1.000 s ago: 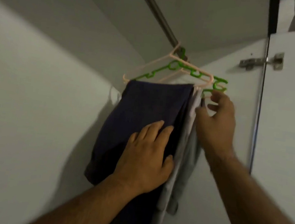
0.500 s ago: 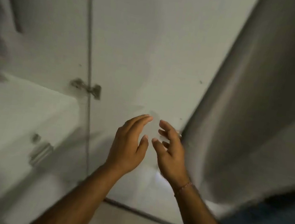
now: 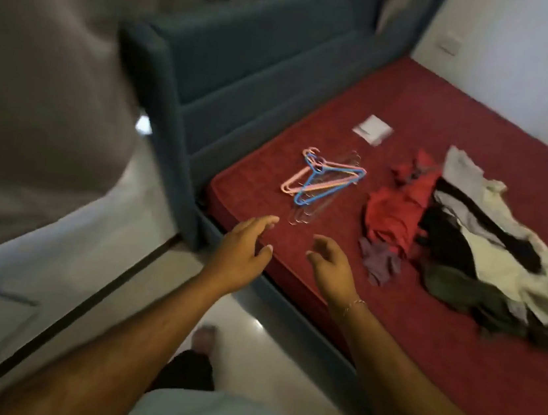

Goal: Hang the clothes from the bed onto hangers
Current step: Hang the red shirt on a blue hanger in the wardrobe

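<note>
Ahead of you a small clear plastic packet [image 3: 372, 134] on the red mattress, teal upholstered headboard [image 3: 265, 68], glossy pale floor [image 3: 266, 372].

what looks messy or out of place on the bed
The clothes lie in a crumpled heap on the red bed, not folded. The hangers lie in a loose crossed bunch beside it. A small white packet lies alone further up. Nothing looks spilled or damaged. Both hands hold nothing.

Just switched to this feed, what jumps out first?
The red mattress fills the right side, with a jumbled pile of clothes heaped on it. Left of the pile lies a small stack of hangers, pink and blue. Both hands, left hand and right hand, hover empty above the mattress's near edge.
</note>
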